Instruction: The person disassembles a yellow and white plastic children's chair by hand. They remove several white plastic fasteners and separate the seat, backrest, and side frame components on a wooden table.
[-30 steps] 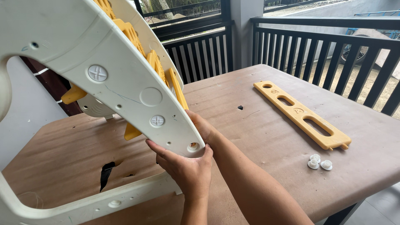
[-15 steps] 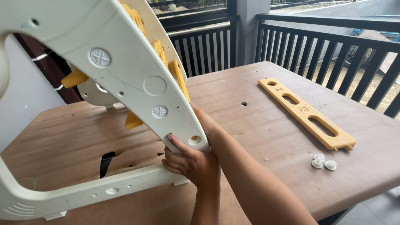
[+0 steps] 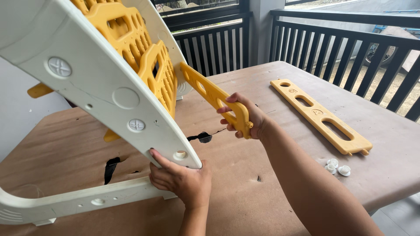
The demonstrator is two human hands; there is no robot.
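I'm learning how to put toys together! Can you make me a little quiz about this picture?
1. True or false: the right hand grips a yellow slat.
2. What does the left hand touch? A) white caps B) the white frame's lower end C) the railing
3. Fill in: another yellow slat lies flat on the brown ____.

Key: 1 true. 2 B, the white frame. 3 table, with the white caps beside that slat.
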